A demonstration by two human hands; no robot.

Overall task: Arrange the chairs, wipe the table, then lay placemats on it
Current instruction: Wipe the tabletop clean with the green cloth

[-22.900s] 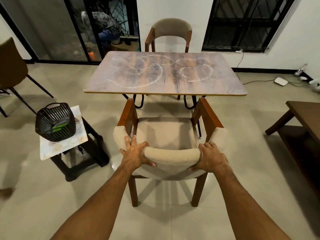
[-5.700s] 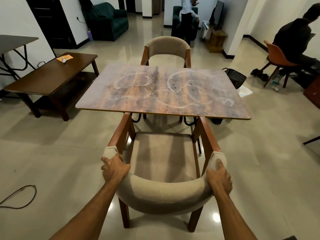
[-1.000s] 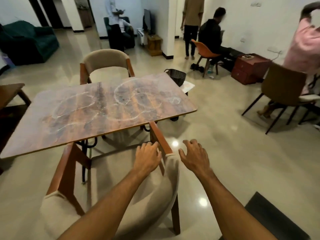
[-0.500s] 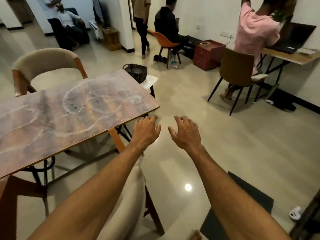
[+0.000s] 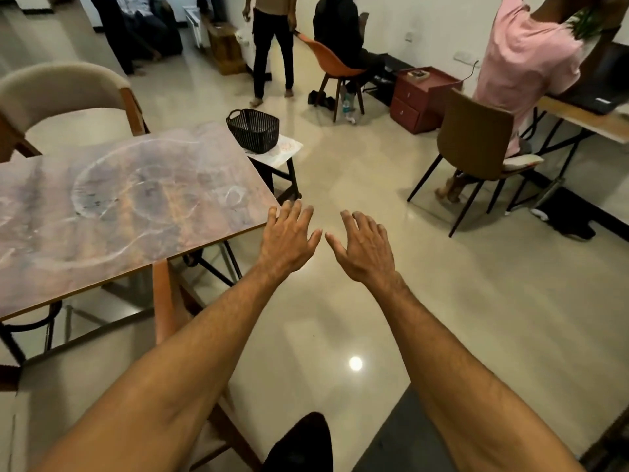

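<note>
The wooden table, streaked with white swirl marks, fills the left of the head view. A beige padded chair stands at its far side. The near chair's wooden arm shows under the table's front edge, mostly hidden by my left forearm. My left hand hovers just past the table's right corner, fingers spread and empty. My right hand hovers beside it over the floor, also spread and empty. A black basket sits on a small side table beyond the table corner.
A brown chair with a seated person in pink is at the right by a desk. An orange chair, a red drawer unit and standing people are further back. A dark mat lies on the tiled floor near my feet.
Both hands have left the near chair's backrest and now hover empty. My view has swung right, away from the chair toward the basket and the open floor.
</note>
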